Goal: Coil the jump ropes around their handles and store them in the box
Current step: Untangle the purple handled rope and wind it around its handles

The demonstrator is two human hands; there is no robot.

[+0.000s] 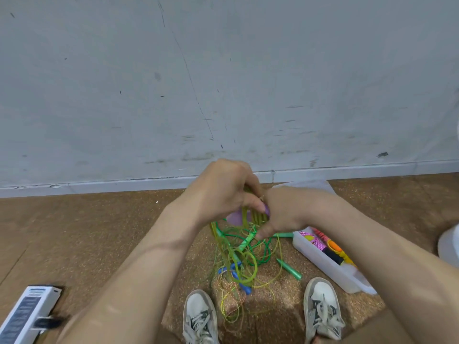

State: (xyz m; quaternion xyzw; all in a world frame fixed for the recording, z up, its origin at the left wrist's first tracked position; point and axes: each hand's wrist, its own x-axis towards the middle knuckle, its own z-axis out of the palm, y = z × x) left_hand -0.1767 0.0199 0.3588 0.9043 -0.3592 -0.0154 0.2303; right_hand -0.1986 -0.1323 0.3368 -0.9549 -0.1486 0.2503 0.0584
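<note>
My left hand (223, 189) and my right hand (285, 212) meet above the floor, both gripping a jump rope with purple handles (236, 217) and a yellow-green cord (255, 217) wound in several turns around them. Below hangs the loose end of that cord into a tangled pile of ropes (246, 259) on the floor, with green handles (290, 269), a blue handle (233, 268) and thin yellow and orange cords. A clear plastic box (320, 261) at the right holds coiled ropes, pink, orange and black.
My two white sneakers (200, 316) (323, 309) stand on the brown speckled floor on either side of the pile. A white carton (27, 311) lies at the lower left. A scuffed grey wall with a skirting board runs close ahead. A white object sits at the right edge.
</note>
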